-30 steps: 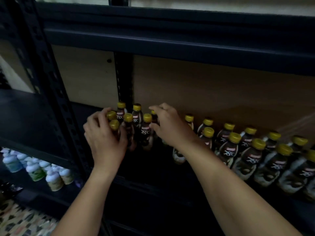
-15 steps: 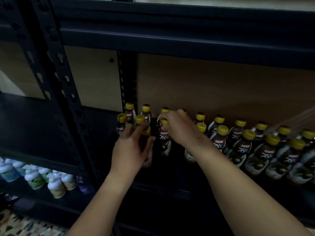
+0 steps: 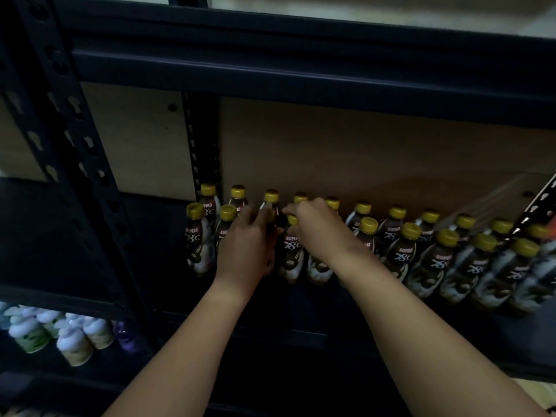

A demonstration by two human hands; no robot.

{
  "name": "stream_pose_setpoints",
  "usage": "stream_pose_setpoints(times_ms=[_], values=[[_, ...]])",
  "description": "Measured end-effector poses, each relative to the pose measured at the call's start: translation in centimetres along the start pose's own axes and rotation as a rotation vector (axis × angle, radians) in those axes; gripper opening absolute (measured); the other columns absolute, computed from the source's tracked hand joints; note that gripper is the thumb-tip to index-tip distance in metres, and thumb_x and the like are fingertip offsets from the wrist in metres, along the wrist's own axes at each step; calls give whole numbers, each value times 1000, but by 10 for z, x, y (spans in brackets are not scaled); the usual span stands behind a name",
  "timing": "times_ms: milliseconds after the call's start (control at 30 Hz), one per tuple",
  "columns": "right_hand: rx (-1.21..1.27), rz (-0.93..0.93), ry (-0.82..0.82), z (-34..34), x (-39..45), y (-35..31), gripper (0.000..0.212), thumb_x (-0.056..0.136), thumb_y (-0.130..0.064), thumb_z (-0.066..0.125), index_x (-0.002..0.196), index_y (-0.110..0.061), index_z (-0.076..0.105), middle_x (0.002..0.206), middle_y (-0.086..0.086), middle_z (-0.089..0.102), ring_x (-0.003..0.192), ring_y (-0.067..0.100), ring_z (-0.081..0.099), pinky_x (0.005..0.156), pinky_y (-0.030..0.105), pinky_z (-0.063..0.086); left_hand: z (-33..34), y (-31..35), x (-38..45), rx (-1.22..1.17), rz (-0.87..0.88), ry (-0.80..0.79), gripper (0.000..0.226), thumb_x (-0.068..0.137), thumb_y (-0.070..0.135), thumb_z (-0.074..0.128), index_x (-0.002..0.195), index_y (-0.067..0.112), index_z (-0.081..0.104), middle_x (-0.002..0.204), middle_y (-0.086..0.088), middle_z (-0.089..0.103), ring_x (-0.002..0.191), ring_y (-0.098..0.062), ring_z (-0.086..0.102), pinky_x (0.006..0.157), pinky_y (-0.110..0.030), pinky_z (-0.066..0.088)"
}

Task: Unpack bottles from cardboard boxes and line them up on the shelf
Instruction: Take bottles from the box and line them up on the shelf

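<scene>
A dim, dark metal shelf (image 3: 301,299) fills the view, seen from above and in front. One landmark serves for placing everything: the slotted black rear upright (image 3: 202,139) standing against the brown backboard (image 3: 376,149).

Far left of that upright, on a lower level, stand small white-capped bottles (image 3: 72,341). Between them and the upright, a slanting front post (image 3: 69,139) marks the bay's left edge; the shelf surface from this post across to the upright's foot is bare and dark.

At the foot of the upright begin the brown bottles with yellow caps (image 3: 445,254), in two rows running rightward from it, one against the backboard and one in front. In front of both rows a strip of bare shelf runs to the front lip. Overhead, a dark beam (image 3: 301,82) leaves clear height above the caps.

Just right of the upright, the left hand (image 3: 245,245) is among the front-row bottles, fingers curled around one that it mostly hides. Touching it on the right, the right hand (image 3: 316,230) is cupped over the tops of the next bottles, fingertips at a front-row bottle (image 3: 291,254) by its cap; whether it truly has hold of it cannot be told.

Far right of the upright, another slanted post (image 3: 538,203) closes the bay.
</scene>
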State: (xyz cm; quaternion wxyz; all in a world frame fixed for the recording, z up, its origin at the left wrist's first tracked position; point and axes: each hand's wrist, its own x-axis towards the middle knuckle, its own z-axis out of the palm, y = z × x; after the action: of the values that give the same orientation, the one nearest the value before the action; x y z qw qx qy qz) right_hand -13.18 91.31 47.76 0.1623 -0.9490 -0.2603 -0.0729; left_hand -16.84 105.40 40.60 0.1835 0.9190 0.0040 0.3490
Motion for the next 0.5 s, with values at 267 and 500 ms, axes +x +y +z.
stream_pose_setpoints(times_ms=[267, 500], values=[[-3, -17, 14, -2, -5, -1, 30, 95, 2, 60, 121, -9, 69, 113, 17, 68, 106, 35, 66, 88, 46, 56, -3, -1, 4, 28, 13, -37, 54, 82, 24, 83, 131, 10, 64, 104, -16, 61, 78, -40, 67, 56, -30, 42], [8, -22, 18, -4, -10, -3, 32, 97, 0, 58, 125, -10, 69, 115, 16, 69, 109, 33, 66, 91, 45, 55, -6, -3, 5, 26, 25, -61, 60, 83, 27, 83, 137, 11, 61, 110, -17, 62, 84, -41, 68, 58, -34, 46]])
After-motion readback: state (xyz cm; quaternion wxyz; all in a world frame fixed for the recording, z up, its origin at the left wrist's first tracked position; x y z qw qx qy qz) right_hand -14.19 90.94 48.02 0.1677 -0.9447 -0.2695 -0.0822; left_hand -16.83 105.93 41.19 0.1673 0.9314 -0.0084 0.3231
